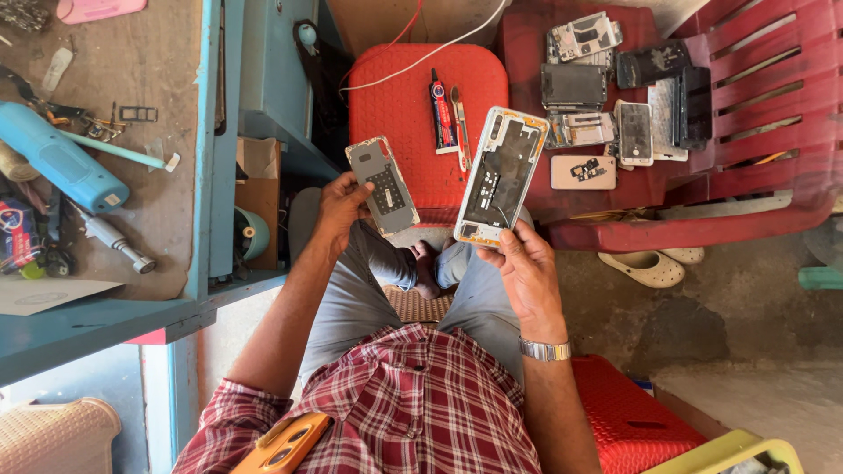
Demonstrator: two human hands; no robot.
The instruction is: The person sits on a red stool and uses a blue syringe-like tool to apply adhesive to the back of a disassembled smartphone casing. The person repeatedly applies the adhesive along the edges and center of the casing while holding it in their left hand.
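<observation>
1. This is a small phone-repair workshop, rough and informal.
2. A red plastic chair (755, 114) carries a heap of stripped phones and loose screens (615, 96).
3. A worn blue tabletop (132, 202) is littered with hand tools and small parts.
4. A glue tube (442, 114) lies on a red stool (413, 96) over bare concrete floor (746, 325).

Red stool (395, 96), glue tube (441, 114), white sandals (648, 266).
</observation>
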